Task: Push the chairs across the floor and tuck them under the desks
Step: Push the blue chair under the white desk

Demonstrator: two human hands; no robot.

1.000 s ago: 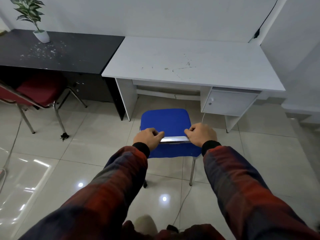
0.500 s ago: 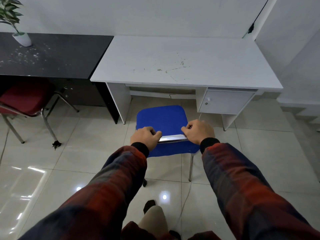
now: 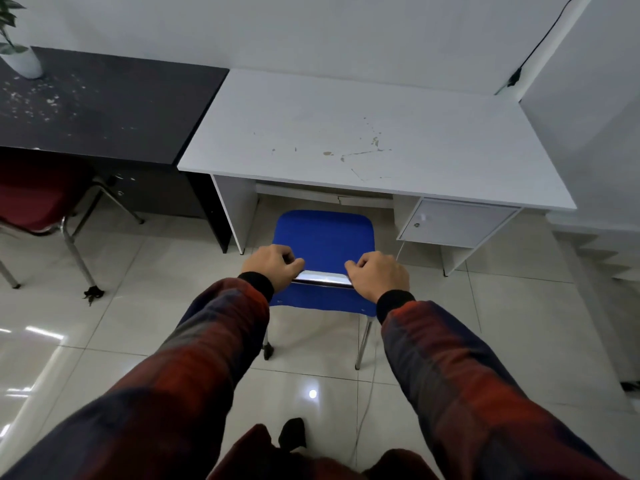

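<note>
Blue fabric fills the middle of your view: the blue padded chair with chrome legs [image 3: 323,239] is standing on the glossy beige tiled floor [image 3: 145,306], its front edge just short of the front edge of the white laminate desk [image 3: 363,140]. You are gripping the chrome top rail of the backrest [image 3: 322,278] with both hands, your left hand [image 3: 273,266] curled round the rail's left end and your right hand [image 3: 379,273] curled round its right end, a bare stretch of rail showing between them.

The chair is lining up with the knee opening, between the desk's left side panel [image 3: 230,213] and the small white cupboard with a round knob [image 3: 457,221] under the right end. Judging from this, you are partway through the push, and the seat is not yet under the top.

To do it well, you should be pressing evenly through both hands so the chair is travelling straight, and keeping it centred in the opening so the legs are clearing panel and cupboard. Watch the thin pale cable [image 3: 363,410] lying on the tiles by the right rear leg.

Off to the left, a red padded chair with a chrome frame [image 3: 38,199] is sitting at the front edge of the black desk [image 3: 104,109], seemingly only partly tucked under.
</note>
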